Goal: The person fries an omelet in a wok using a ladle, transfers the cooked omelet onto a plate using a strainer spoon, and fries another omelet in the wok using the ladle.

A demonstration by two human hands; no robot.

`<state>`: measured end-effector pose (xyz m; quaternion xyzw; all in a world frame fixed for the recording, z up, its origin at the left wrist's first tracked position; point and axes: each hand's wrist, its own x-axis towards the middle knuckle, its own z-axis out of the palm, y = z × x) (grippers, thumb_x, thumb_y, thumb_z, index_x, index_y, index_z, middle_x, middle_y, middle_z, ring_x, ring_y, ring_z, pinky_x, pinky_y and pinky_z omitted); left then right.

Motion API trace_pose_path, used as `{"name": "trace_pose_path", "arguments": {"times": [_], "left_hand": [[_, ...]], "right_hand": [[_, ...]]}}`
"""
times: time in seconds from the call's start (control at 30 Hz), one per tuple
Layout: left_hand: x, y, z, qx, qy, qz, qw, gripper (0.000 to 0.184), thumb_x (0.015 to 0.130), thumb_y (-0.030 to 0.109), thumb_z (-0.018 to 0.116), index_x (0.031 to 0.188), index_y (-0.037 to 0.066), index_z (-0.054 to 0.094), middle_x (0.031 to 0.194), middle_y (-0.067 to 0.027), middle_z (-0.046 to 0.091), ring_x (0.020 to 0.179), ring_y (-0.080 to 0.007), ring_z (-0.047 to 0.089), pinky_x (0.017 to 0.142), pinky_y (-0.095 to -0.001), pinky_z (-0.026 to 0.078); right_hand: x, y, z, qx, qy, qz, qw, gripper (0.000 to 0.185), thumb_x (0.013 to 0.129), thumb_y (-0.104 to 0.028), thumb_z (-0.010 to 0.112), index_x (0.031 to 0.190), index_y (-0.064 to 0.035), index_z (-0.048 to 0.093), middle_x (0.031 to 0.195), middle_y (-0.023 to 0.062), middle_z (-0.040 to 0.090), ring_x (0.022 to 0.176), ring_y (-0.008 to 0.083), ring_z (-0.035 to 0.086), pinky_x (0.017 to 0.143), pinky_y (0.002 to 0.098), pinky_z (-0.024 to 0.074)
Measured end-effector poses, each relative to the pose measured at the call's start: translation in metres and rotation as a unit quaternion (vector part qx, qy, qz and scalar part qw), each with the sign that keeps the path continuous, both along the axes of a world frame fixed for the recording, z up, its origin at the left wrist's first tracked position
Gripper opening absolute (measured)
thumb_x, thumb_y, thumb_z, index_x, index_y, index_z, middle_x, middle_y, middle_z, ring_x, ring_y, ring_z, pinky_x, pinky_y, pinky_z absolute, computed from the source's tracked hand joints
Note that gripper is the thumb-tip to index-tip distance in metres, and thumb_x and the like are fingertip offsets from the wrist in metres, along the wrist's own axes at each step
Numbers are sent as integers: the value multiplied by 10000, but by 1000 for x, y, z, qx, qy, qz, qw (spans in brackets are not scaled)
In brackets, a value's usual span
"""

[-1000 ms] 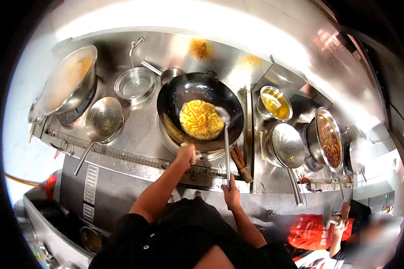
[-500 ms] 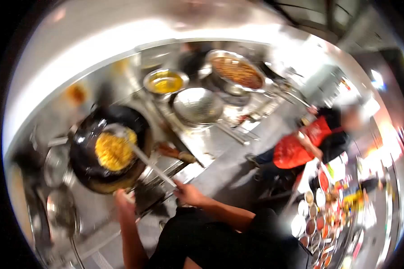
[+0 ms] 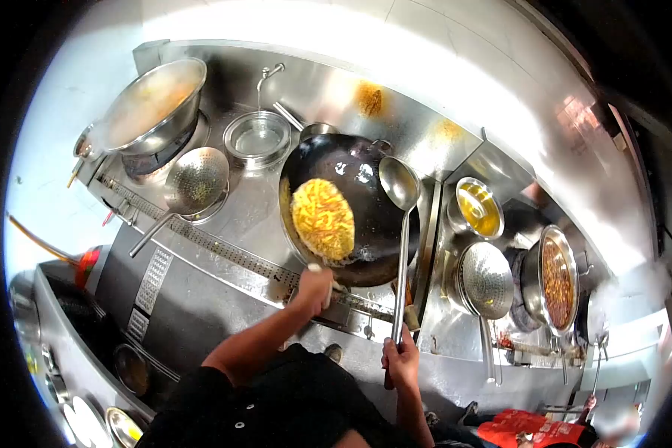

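A black wok [image 3: 381, 246] is tilted at the middle of the stove. Yellow food [image 3: 323, 220] in one flat mass lies on the wok's left side. My left hand [image 3: 316, 290] is closed round a pale cloth [image 3: 327, 293] at the wok's near rim. In my right hand [image 3: 402, 360] is the long handle of a metal ladle [image 3: 399, 183]. Its bowl hangs over the wok's right side, apart from the food.
Steam rises from a large pot [image 3: 157, 108] at the left. Two perforated strainers [image 3: 198, 179] [image 3: 487, 280] flank the wok. Farther right are a bowl of yellow oil [image 3: 476, 207] and a pan of reddish-brown food [image 3: 557, 280]. A person in a red apron [image 3: 526, 429] is at lower right.
The view swung right and came back. The ladle bowl has left the food and risen over the wok's right side. The food now sits farther left in the wok, which is tilted.
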<state>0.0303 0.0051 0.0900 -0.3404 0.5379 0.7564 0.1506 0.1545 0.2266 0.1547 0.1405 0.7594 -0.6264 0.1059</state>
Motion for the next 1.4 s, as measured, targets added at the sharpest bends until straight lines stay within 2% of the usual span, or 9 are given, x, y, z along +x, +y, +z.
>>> {"name": "trace_pose_path", "arguments": {"times": [0.17,0.4,0.57,0.67,0.77,0.93,1.1,1.2,1.4], "left_hand": [[86,10,-56,73,99,89,988,138,821,144,527,884,21,513,712,-100,557,519,-216,545,391,-342,421],[54,-106,-20,309,-5,38,950,160,867,176,495,987,72,512,819,-86,603,728,-220,625,567,-360,546],[-3,-16,-30,48,144,-72,986,155,847,137,556,979,63,518,788,-73,582,685,-186,605,466,-317,521],[7,46,1,-89,6,81,993,159,920,173,511,993,35,540,790,-104,639,476,-169,557,491,-293,502],[78,16,-81,13,167,18,986,119,892,140,550,886,23,569,814,-135,633,676,-215,629,586,-386,525],[100,-80,-16,285,-70,25,956,306,831,127,447,1081,-27,531,895,-127,631,724,-265,649,604,-345,550],[8,-67,25,211,68,-29,975,136,914,186,480,878,81,558,826,-78,620,718,-179,600,588,-301,508],[-12,3,13,-4,5,-43,999,211,916,191,532,804,16,566,596,-78,572,407,-166,504,414,-333,503],[72,6,-51,84,34,-39,995,161,829,141,563,907,2,543,709,-104,576,524,-205,551,460,-333,486]], "right_hand": [[0,14,-2,-21,-22,-18,999,454,918,-23,499,1362,-61,414,621,-21,454,459,69,441,420,227,383],[-7,22,13,-99,-35,32,994,540,936,-25,495,1446,-85,330,635,-2,475,466,77,449,434,226,388],[-18,15,1,-92,-26,44,994,540,939,-30,500,1447,-84,327,622,-5,468,468,77,446,437,235,390],[-19,14,-4,-92,-33,20,995,536,936,-24,505,1443,-83,340,620,-9,469,464,71,443,428,227,382],[-18,18,0,-99,-16,24,995,536,934,-16,507,1441,-86,349,621,-13,469,460,68,439,422,222,377],[-17,24,19,-113,-41,7,993,563,927,-23,535,1452,-124,357,645,-20,476,478,59,427,423,234,373],[-25,21,26,-120,-18,17,993,521,921,-9,523,1419,-76,382,629,-11,477,465,72,440,416,231,376],[-32,18,19,-117,-6,19,993,466,922,-19,521,1374,-67,419,616,-4,475,458,81,452,409,228,385],[-30,21,17,-109,-11,-2,994,482,925,-12,515,1389,-53,391,605,-4,466,450,79,433,409,224,380]]}}
